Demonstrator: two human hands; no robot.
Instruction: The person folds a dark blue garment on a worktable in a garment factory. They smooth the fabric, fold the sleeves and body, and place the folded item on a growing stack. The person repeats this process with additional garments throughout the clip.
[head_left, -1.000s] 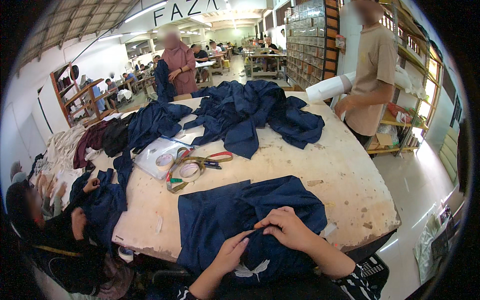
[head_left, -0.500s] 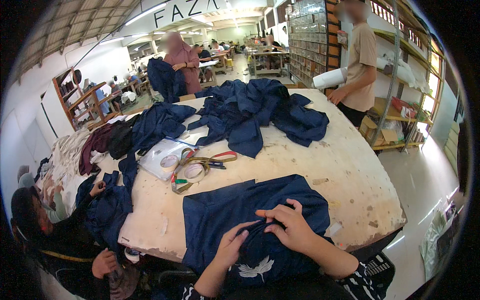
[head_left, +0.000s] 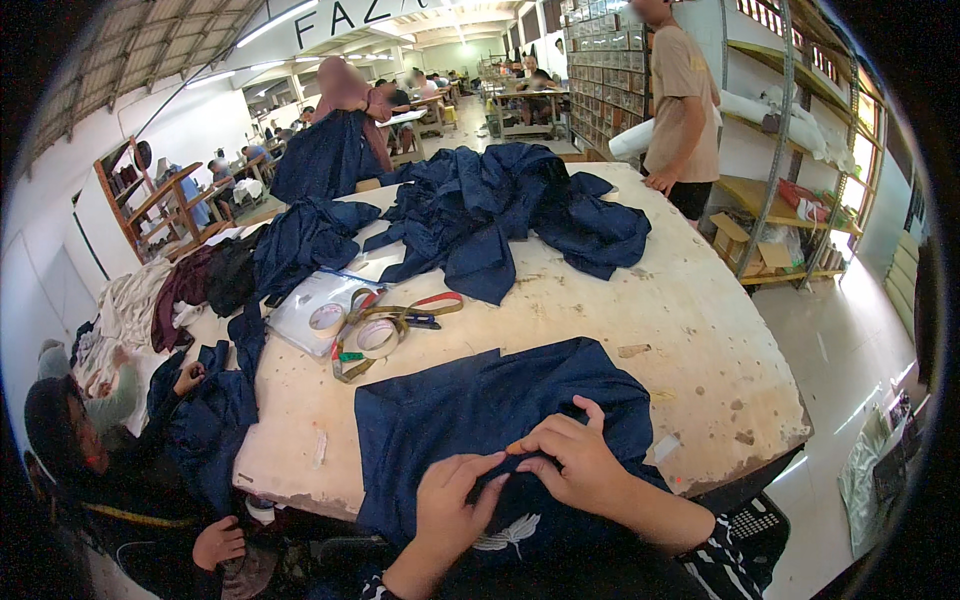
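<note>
We had both bare hands on a navy garment (head_left: 430, 410), which lay across the near edge of the tabletop (head_left: 570, 310), its nearer part reaching past it toward us. Our left hand (head_left: 450, 500) pinched a fold of it narrowly between thumb and fingertips, and our right hand (head_left: 575, 465) gripped the same fold just beside, thumb under the index finger, with another finger raised off the cloth. A small orange spot (head_left: 515, 447) showed at the right fingertips; we could not tell what it was. Below our hands, a white leaf-shaped motif (head_left: 506, 535) stood out on the garment, close to the left wrist.

Beyond the garment, toward the left edge, two tape rolls (head_left: 378, 352) sat among a looped measuring tape (head_left: 435, 301), beside a clear plastic bag (head_left: 292, 312). A large heap of navy cloth (head_left: 490, 205) lay along the far edge. A person in a tan shirt (head_left: 685, 110) stood at the far right corner, while a person in mauve (head_left: 376, 135) held navy fabric (head_left: 325, 160) past the far edge. By the near left corner, a co-worker in black (head_left: 130, 480) was beside more navy material (head_left: 205, 430).
</note>
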